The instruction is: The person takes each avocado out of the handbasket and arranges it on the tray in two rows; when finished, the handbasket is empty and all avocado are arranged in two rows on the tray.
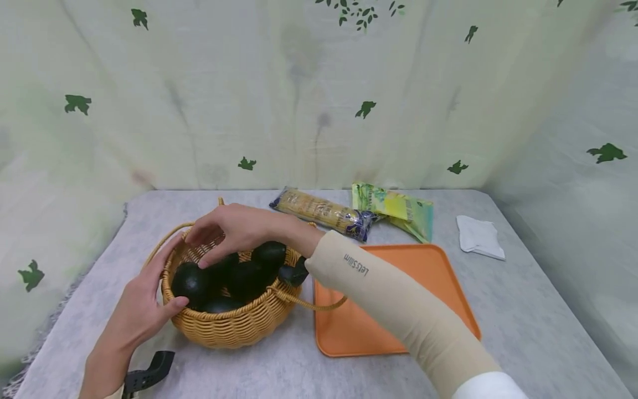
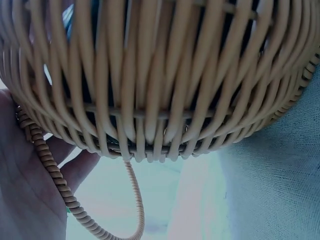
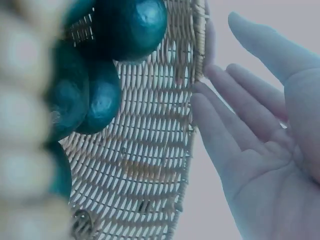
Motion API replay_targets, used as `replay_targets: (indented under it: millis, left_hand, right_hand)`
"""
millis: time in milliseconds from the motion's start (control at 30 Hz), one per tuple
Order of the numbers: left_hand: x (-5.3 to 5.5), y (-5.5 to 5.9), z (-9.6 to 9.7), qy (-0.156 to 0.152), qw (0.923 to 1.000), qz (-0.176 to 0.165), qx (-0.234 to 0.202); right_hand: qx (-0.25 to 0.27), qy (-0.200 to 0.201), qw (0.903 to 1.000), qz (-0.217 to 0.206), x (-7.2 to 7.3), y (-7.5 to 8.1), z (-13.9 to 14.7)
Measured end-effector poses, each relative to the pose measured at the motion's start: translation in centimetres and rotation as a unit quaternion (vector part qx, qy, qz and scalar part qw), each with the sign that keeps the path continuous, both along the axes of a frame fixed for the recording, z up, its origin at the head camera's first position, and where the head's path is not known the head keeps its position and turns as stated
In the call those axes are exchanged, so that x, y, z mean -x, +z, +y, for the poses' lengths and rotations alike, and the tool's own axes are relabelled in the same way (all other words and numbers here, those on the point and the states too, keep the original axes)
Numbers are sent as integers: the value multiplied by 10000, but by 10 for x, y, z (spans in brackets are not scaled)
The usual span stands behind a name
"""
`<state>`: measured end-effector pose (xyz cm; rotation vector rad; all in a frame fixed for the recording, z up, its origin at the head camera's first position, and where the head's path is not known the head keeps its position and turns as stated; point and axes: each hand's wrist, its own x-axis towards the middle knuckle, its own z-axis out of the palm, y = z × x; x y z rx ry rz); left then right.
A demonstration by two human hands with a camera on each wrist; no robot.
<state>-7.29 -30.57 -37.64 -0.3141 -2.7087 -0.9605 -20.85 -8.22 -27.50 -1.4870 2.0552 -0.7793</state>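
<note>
A round wicker basket (image 1: pixel 231 330) stands on the left of the table with several dark green avocados (image 1: pixel 190 281) in it. At its left side my left hand (image 1: pixel 137 310) holds the rim, thumb over the front edge and fingers along the outside. Part of that hand (image 2: pixel 25 175) shows beside the basket's looped handle (image 2: pixel 65 190) in the left wrist view. My right hand (image 1: pixel 236 230) reaches across above the basket, holding nothing. In the right wrist view its fingers (image 3: pixel 240 120) are extended, with tips at the woven rim (image 3: pixel 199 45).
An orange tray (image 1: pixel 359 338) lies right of the basket, partly under my right forearm. Behind it are a clear pack of noodles (image 1: pixel 321 212) and a green-yellow packet (image 1: pixel 396 208). A white packet (image 1: pixel 480 236) lies farther right. Cloth with leaf prints hangs around the table.
</note>
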Motion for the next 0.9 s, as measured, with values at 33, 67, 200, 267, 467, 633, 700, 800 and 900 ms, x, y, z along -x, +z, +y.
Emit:
replay_targets:
  millis: [33,67,200,267,467,633,700,800,900]
  left_hand:
    - [-1,0,0,24,10000,-40,36]
    - [-1,0,0,46,9999,-86,73]
    - [-2,2,0,84,9997,-196,126]
    - [-2,3,0,105,9996,-230,140]
    - [-3,2,-1,182,9992,-277,204]
    - [-2,-3,-3,193,9993,-212,225]
    - [-1,-3,-3,207,9993,-198,231]
    - [-1,-2,-2,201,9994,-200,199]
    - [0,1,0,153,9997,-141,135]
  right_hand:
    - [35,-15,10000,-67,0,-1,-1]
    - [35,-7,9999,-147,0,-1,-1]
    - [-105,103,9993,-329,2,-4,-3]
    - [-163,141,9993,-306,3,0,-3]
    - [-118,139,9994,-299,5,8,-9]
    - [-59,276,9972,-700,6,-6,-18]
    - [49,278,9958,-867,8,-12,-20]
    - [165,306,9936,-1074,12,-18,-22]
    - [55,381,9937,-1054,15,-24,-24]
